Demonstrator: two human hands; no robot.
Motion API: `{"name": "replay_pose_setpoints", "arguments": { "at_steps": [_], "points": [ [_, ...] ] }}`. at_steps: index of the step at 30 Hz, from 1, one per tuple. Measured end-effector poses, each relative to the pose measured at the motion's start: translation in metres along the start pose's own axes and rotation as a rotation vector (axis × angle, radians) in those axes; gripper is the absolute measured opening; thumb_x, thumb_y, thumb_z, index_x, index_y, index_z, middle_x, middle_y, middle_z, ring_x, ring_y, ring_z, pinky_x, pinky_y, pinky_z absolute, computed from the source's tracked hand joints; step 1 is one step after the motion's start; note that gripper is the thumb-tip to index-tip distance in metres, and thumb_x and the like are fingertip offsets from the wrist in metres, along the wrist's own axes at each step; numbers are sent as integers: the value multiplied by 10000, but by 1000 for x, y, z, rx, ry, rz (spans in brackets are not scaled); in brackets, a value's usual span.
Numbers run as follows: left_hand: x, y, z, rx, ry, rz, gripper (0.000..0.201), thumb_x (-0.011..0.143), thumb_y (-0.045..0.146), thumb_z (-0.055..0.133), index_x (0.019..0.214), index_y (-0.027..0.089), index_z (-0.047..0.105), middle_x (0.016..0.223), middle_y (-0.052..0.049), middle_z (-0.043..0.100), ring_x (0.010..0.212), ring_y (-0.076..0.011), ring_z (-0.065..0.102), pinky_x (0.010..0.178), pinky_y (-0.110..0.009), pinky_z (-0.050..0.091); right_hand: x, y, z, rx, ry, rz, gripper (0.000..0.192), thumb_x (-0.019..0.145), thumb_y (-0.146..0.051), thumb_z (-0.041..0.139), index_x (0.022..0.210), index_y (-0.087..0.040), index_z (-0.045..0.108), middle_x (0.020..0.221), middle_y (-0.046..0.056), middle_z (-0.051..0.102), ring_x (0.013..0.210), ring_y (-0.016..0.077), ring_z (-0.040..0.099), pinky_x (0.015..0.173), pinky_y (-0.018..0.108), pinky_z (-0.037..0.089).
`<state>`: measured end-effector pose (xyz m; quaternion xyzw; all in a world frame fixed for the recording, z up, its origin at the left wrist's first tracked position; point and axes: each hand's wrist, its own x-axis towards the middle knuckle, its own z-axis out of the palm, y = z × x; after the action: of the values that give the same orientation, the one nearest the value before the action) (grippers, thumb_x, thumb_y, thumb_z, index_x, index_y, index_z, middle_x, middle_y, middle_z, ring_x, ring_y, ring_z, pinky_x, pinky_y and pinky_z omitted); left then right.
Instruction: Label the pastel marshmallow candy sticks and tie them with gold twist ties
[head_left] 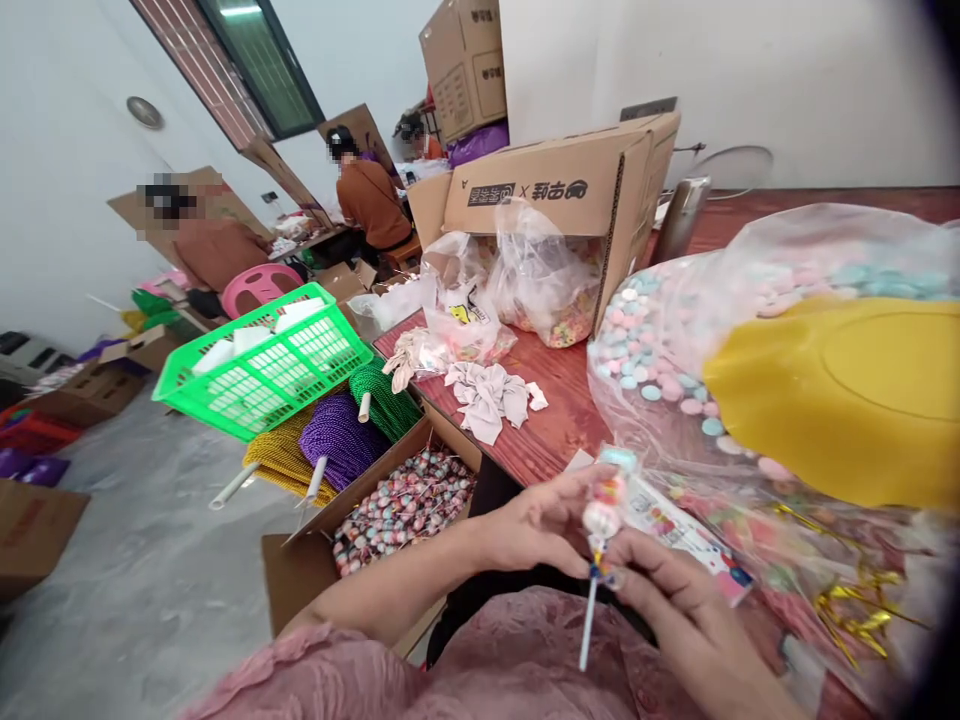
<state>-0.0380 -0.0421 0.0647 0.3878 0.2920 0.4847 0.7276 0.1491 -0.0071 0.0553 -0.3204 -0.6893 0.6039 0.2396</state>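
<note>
In front of my lap I hold a wrapped candy lollipop (604, 512), its white stick pointing down. Its clear wrapper covers a whitish and pink-orange candy, gathered at the neck by something blue and yellow. My left hand (541, 522) is closed on it from the left, with fingers beside the candy and near the neck. On the other side, my right hand (679, 590) pinches the gathered wrapper at the top of the stick. A printed card (686, 530) lies on the table behind my right hand. Gold twist ties (862, 610) rest farther right.
A carton of lollipops (405, 505) stands at lower left, beside purple cord (341, 440) and a green basket (262, 360). A yellow bowl (840, 400) sits over a bag of pastel candies (645, 350). Crumpled cloth (487, 395) lies before an open box (555, 180). Co-workers sit beyond.
</note>
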Motion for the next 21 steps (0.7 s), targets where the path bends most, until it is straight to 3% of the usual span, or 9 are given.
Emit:
{"name": "replay_pose_setpoints", "arguments": {
  "at_steps": [3, 5, 7, 9, 12, 15, 17, 19, 21],
  "points": [
    [-24, 9, -9, -47, 268, 94, 1000, 619, 150, 823, 1482, 337, 353, 979, -18, 692, 888, -167, 671, 823, -294, 499, 9, 13, 35, 92, -156, 101, 285, 806, -411, 575, 631, -198, 500, 613, -18, 483, 610, 129, 431, 578, 261, 335],
    [-38, 18, -13, 46, 340, 93, 831, 643, 181, 819, 1398, 298, 493, 801, 26, 654, 689, -119, 635, 721, -253, 497, 16, 25, 55, 257, -263, 258, 258, 749, -393, 586, 620, -197, 480, 553, -43, 420, 534, 101, 354, 530, 255, 268],
    [-50, 29, -17, 217, 203, -9, 520, 640, 234, 835, 1139, 209, 695, 725, 16, 623, 623, -108, 586, 662, -239, 482, 23, 36, 70, 406, -306, 399, 251, 715, -399, 601, 630, -197, 477, 509, -71, 359, 470, 74, 253, 488, 251, 183],
    [-61, 42, -24, 469, -40, -145, 291, 665, 261, 815, 932, 165, 753, 765, -24, 648, 696, -136, 595, 677, -245, 480, 29, 41, 78, 469, -320, 448, 261, 725, -426, 613, 685, -188, 513, 519, -76, 377, 449, 60, 204, 471, 246, 142],
    [-77, 60, -47, 935, -109, -278, 243, 744, 210, 718, 984, 202, 757, 876, -25, 697, 812, -155, 617, 785, -254, 483, 33, 42, 78, 398, -306, 305, 352, 782, -485, 606, 967, -185, 598, 702, -32, 538, 475, 69, 309, 465, 232, 235],
    [-92, 69, -88, 1069, 266, -427, 418, 632, 216, 817, 1043, 223, 745, 1047, -29, 721, 995, -211, 638, 929, -290, 477, 28, 42, 68, 201, -276, 134, 337, 840, -478, 574, 1046, -213, 605, 875, 7, 592, 643, 119, 486, 593, 249, 401],
    [-99, 74, -120, 914, 668, -495, 673, 523, 277, 905, 1158, 188, 702, 1113, -70, 710, 1012, -257, 649, 870, -304, 525, 22, 45, 59, 56, -314, 121, 271, 879, -462, 532, 902, -206, 619, 829, 10, 587, 725, 147, 522, 666, 257, 434],
    [-98, 82, -154, 881, 919, -458, 760, 718, 455, 794, 1364, 141, 546, 1239, -141, 648, 1040, -278, 640, 794, -314, 556, 14, 48, 48, -69, -367, 118, 301, 911, -463, 485, 816, -207, 611, 769, 8, 582, 738, 161, 536, 677, 257, 446],
    [-87, 94, -188, 922, 1081, -400, 646, 919, 511, 553, 1444, 155, 428, 1377, -165, 539, 1115, -259, 607, 810, -320, 562, 6, 50, 37, -180, -381, 79, 326, 937, -462, 447, 813, -215, 621, 773, 13, 609, 747, 167, 562, 689, 256, 460]
  ]
}}
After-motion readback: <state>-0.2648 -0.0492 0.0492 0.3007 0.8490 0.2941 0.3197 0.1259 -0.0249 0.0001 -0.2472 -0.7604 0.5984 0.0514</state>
